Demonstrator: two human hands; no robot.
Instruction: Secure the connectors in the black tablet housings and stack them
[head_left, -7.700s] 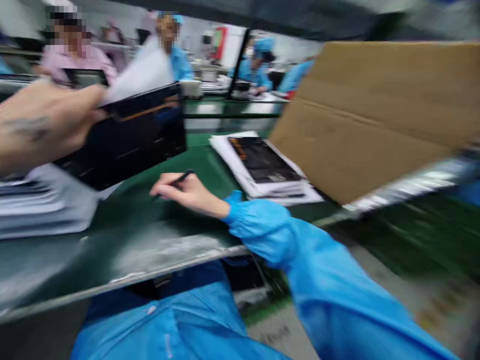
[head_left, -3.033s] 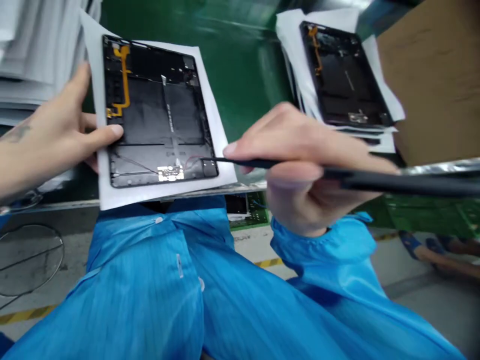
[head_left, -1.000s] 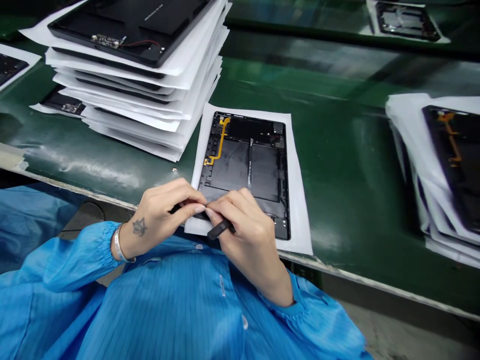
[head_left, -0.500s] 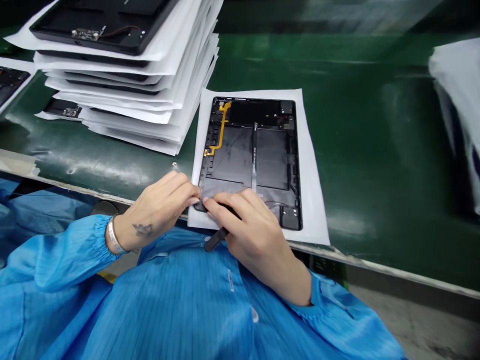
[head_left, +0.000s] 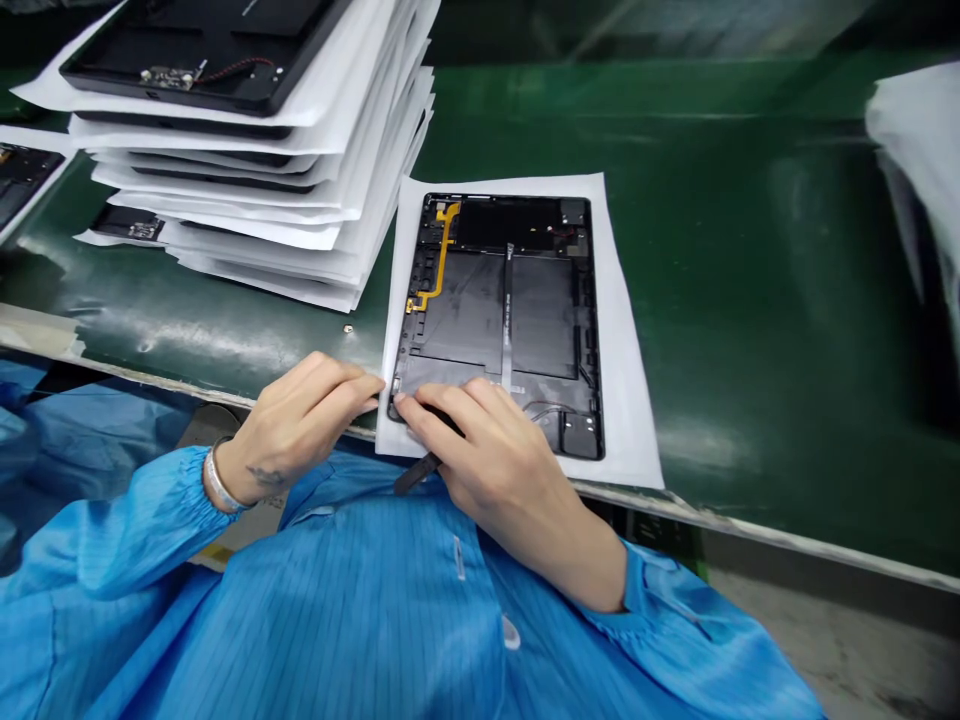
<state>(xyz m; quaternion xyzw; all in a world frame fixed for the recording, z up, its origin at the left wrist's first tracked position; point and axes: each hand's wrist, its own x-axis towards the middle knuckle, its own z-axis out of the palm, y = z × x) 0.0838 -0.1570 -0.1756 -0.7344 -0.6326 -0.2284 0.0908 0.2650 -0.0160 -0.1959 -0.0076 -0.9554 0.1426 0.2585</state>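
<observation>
Closest to me was my own blue coat (head_left: 360, 590), with a black tool (head_left: 416, 475) sticking out over it. My right grip (head_left: 487, 440) was curled around that tool, fingertips down at the near left corner of the tablet shell (head_left: 465, 310). My left grip (head_left: 315, 415) had its fingers bunched together by the paper's left edge; honestly couldn't tell if it was pinching anything. The shell lay flat, insides up, on a white sheet (head_left: 626, 400) at the front of the green bench (head_left: 735, 300), with an orange ribbon (head_left: 444, 260) down its left side. Further back on the left was a tall stack (head_left: 352, 230) of shells layered with paper, plus a paper pile (head_left: 922, 130) way off right, partly cut off.
</observation>
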